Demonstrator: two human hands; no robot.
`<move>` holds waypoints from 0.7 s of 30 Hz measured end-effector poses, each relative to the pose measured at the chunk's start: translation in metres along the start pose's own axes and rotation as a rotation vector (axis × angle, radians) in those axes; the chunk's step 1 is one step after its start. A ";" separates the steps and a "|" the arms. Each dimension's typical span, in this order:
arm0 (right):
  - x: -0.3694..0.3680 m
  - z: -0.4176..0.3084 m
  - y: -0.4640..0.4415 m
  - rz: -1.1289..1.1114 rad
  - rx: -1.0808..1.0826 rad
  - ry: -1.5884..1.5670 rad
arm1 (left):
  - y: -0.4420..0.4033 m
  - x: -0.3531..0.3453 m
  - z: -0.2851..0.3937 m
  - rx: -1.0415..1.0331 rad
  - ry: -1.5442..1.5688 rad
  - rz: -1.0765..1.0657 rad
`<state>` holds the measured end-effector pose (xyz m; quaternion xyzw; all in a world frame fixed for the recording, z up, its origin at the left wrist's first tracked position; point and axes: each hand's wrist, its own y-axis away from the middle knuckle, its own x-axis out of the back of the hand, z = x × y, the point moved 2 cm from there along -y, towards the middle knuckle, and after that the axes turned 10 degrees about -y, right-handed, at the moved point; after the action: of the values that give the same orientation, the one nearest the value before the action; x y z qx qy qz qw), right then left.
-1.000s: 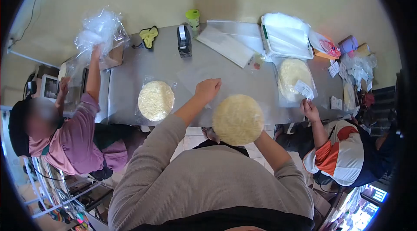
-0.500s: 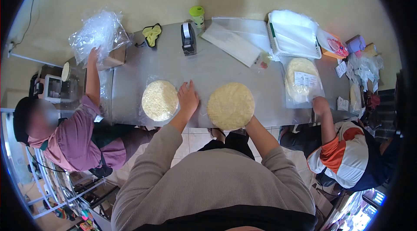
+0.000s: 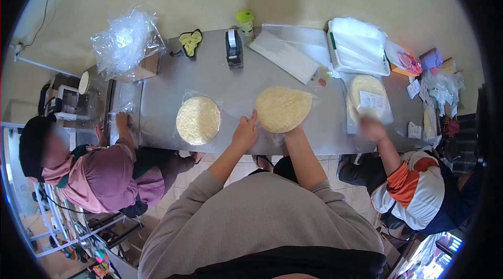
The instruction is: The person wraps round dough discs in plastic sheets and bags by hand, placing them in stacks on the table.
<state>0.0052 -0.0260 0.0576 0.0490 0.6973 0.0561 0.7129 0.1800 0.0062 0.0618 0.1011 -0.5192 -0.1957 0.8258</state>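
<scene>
A pale round flatbread (image 3: 283,109) is in front of me, tilted, its right edge bent up. My right hand (image 3: 294,136) grips it from below, and most of those fingers are hidden under the bread. At its left edge is my left hand (image 3: 244,132), index finger pointing up along the rim and the other fingers curled in. Clear film shows beneath the bread's near edge. To the left, another round flatbread (image 3: 198,120) lies flat on clear plastic on the metal table (image 3: 157,90).
A tape dispenser (image 3: 234,49), green cup (image 3: 244,22), yellow-black cloth item (image 3: 190,43) and plastic sleeves (image 3: 288,57) stand along the back. At right are a basket of bags (image 3: 359,45) and bagged flatbread (image 3: 369,99) under a co-worker's hand. Another person sits left, near crumpled plastic (image 3: 126,43).
My left hand has moved right from beside the other flatbread to the held one's edge. The held flatbread has tilted and shifted slightly up. The left co-worker's hand has left the crumpled plastic.
</scene>
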 end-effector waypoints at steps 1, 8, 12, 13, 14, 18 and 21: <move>-0.011 -0.006 0.001 0.002 0.031 0.018 | 0.002 0.004 0.003 -0.011 -0.040 0.016; -0.040 -0.018 -0.007 0.070 0.117 0.264 | 0.007 0.036 0.027 -0.018 -0.149 -0.006; -0.048 -0.016 -0.004 0.058 0.147 0.253 | 0.001 0.033 0.027 -0.029 0.082 0.012; -0.048 -0.018 -0.005 0.039 0.141 0.263 | 0.001 0.034 0.028 -0.021 0.171 -0.015; -0.049 -0.020 -0.003 0.021 0.127 0.234 | 0.008 0.047 0.039 -0.011 0.261 -0.043; -0.053 -0.027 0.015 0.100 0.079 -0.021 | 0.011 0.055 0.046 -0.033 0.409 -0.063; -0.023 -0.035 0.022 0.092 0.149 -0.037 | 0.015 0.036 0.044 -0.094 0.341 -0.072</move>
<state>-0.0306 -0.0080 0.0831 0.1350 0.6831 0.0359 0.7168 0.1577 0.0055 0.1162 0.1127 -0.3581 -0.2290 0.8981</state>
